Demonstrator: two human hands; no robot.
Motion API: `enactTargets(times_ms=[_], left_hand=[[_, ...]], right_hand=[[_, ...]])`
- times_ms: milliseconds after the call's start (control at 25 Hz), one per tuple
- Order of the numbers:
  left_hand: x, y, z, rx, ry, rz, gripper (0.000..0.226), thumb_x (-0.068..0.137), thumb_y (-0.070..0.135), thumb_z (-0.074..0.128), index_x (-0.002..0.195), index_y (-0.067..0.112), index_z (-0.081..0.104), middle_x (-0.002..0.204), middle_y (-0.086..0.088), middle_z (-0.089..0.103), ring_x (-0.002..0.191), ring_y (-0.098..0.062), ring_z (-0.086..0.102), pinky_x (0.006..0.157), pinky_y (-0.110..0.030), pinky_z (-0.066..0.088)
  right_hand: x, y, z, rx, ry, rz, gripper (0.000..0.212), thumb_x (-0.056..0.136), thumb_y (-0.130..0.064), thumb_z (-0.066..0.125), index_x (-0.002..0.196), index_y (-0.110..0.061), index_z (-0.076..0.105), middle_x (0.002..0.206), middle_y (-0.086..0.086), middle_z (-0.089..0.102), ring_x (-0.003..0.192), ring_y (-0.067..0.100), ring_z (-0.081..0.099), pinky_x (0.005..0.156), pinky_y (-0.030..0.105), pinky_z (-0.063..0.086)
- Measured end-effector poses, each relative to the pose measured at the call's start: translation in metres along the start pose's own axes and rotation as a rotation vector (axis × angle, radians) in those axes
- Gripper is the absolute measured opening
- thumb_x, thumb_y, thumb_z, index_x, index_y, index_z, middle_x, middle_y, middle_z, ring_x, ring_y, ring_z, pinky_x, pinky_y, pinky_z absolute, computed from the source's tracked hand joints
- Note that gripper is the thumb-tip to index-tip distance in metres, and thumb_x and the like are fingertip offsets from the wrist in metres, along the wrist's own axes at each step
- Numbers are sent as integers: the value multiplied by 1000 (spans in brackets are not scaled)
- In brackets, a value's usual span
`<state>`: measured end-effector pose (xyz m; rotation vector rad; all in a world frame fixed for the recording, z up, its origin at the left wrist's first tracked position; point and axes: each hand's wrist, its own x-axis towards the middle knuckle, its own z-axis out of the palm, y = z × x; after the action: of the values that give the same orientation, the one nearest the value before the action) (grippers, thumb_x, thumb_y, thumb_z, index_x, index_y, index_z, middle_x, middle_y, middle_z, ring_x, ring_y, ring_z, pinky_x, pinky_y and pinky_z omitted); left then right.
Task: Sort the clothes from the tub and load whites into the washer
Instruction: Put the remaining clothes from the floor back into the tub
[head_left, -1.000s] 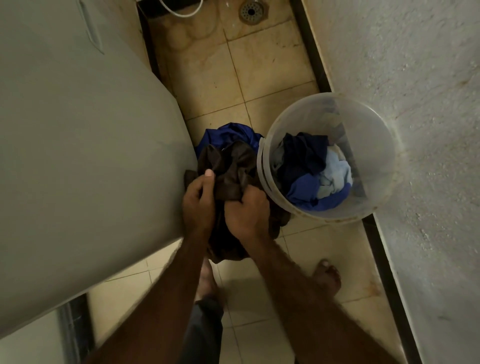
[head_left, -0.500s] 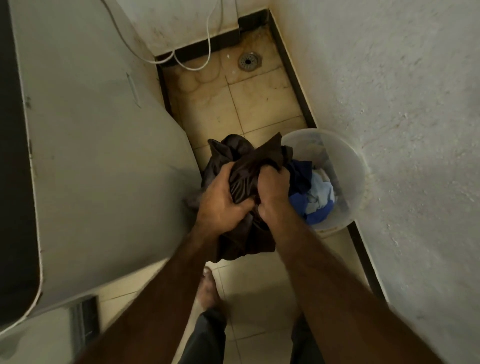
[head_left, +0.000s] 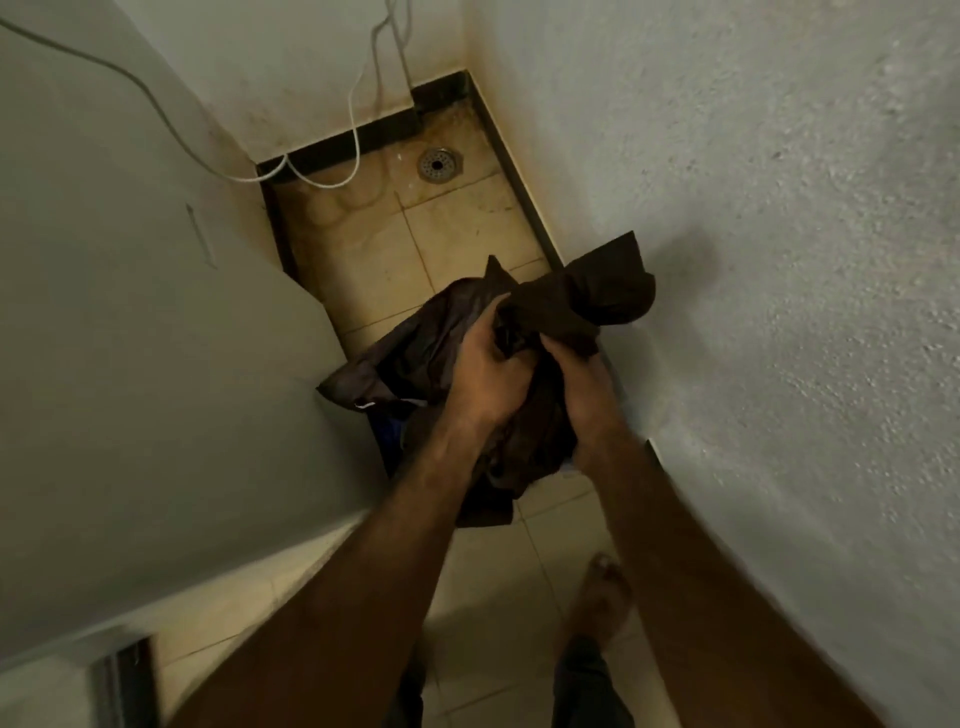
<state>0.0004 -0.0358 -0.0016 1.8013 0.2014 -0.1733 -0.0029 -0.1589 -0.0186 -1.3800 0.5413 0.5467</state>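
1. While both hands hold it above the tiled floor (head_left: 457, 244), I log one dark brown garment (head_left: 592, 296), bunched, between washer (head_left: 130, 338) and wall (head_left: 779, 260).
2. Left hand (head_left: 488, 374): fingers curled into the garment.
3. Right hand (head_left: 582, 389): clenched on the same garment.
4. Blue cloth (head_left: 388, 434): beneath it, mostly hidden.

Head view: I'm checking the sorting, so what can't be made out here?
Tub: not visible in the head view; the dark brown garment, gripped by the left hand and right hand, covers the floor there.
Blue cloth: only a sliver shows under the garment; its kind cannot be told.
Washer: cut off by the left edge; no opening or load shows.
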Motion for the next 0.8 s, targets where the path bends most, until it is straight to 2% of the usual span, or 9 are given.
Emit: enactTargets(times_ms=[160, 280, 320, 400, 440, 520, 600, 680, 800], left_hand=[[1, 8, 31, 143, -42, -15, 65, 85, 34, 59, 148, 21, 49, 146, -4, 53, 139, -23, 47, 122, -44, 34], [0, -2, 23, 331, -123, -176, 73, 84, 67, 52, 152, 42, 40, 166, 5, 26, 155, -24, 14, 123, -50, 10], [-2, -6, 17, 237, -100, -222, 74, 83, 80, 46, 149, 46, 43, 167, 7, 27, 156, -22, 15, 125, -52, 8], [-2, -24, 11, -90, 73, -357, 83, 78, 92, 39, 144, 43, 52, 159, 6, 43, 148, -20, 37, 124, -56, 24], [-3, -33, 10, -129, 158, -421, 84, 79, 91, 41, 144, 39, 53, 155, 5, 47, 142, -20, 45, 121, -56, 33], [-5, -53, 10, 128, 199, -533, 79, 81, 81, 52, 147, 36, 49, 154, 1, 46, 141, -25, 46, 118, -55, 39], [-7, -72, 16, 290, 104, -609, 73, 87, 66, 61, 149, 32, 46, 155, -3, 46, 142, -30, 45, 119, -53, 38], [-9, -81, 28, 211, -31, -670, 62, 96, 45, 65, 152, 26, 45, 154, -5, 49, 141, -31, 47, 121, -47, 37], [-8, -87, 44, 140, -187, -640, 53, 101, 27, 64, 151, 19, 47, 148, -4, 55, 136, -28, 53, 114, -34, 42]], right_hand=[[1, -15, -24, 87, 214, -120, 22, 94, -30, 64, 107, -13, 70, 93, 0, 73, 79, 9, 72, 61, 17, 56], [-5, -23, -37, 145, 240, -86, 8, 95, -18, 63, 91, -17, 70, 84, -6, 72, 68, 6, 71, 53, 14, 52], [-6, -27, -41, 149, 234, -73, 8, 95, -18, 64, 92, -16, 70, 85, -4, 72, 71, 10, 71, 53, 14, 52], [-8, -38, -51, 163, 269, -77, 10, 94, -18, 64, 98, -10, 69, 90, 1, 71, 76, 16, 69, 53, 14, 52], [-7, -44, -58, 163, 293, -95, 11, 94, -17, 64, 99, -8, 69, 92, 3, 71, 77, 17, 68, 54, 14, 52], [-5, -55, -74, 105, 336, -180, 11, 92, -14, 66, 99, -8, 71, 94, 5, 72, 83, 21, 70, 68, 22, 58], [2, -54, -84, -37, 343, -300, 14, 89, -15, 69, 101, -10, 73, 95, 4, 74, 90, 24, 71, 86, 38, 59], [14, -41, -86, -235, 334, -362, 19, 87, -26, 71, 104, -18, 73, 96, -1, 74, 92, 20, 71, 90, 44, 58], [45, -5, -87, -632, 219, -267, 61, 77, -59, 72, 130, -31, 59, 121, -5, 67, 113, 20, 63, 97, 42, 53]])
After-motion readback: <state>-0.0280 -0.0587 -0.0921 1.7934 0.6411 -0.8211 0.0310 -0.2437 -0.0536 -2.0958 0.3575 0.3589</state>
